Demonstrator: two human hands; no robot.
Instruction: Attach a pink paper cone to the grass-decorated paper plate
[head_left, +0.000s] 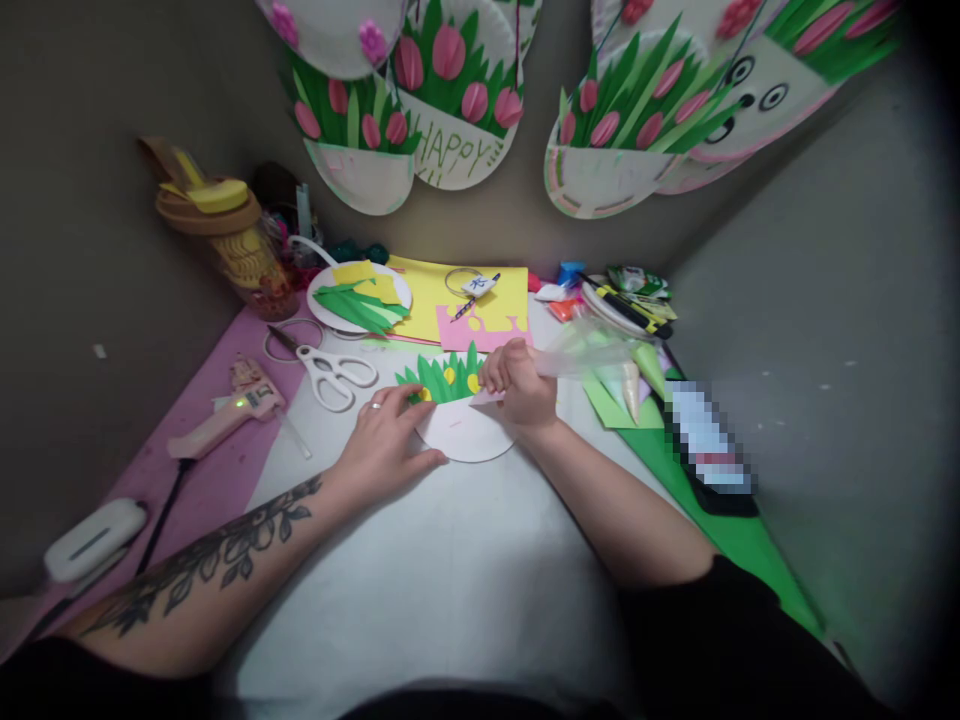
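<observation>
A white paper plate piece (pixel 465 432) lies on the table, with green paper grass and yellow dots (pixel 448 377) along its far edge. My left hand (pixel 386 440) rests flat on the plate's left side, fingers spread, a ring on one finger. My right hand (pixel 517 385) is closed at the plate's right rim, pinching a small pale piece I cannot make out.
White scissors (pixel 334 372) and a pink glue gun (pixel 229 412) lie to the left. A plate of green and yellow paper strips (pixel 360 297), yellow and pink sheets (pixel 480 310), a jar (pixel 232 240), green paper (pixel 720 530) and supplies (pixel 630 300) surround the work. Finished flower plates (pixel 450 100) hang on the wall.
</observation>
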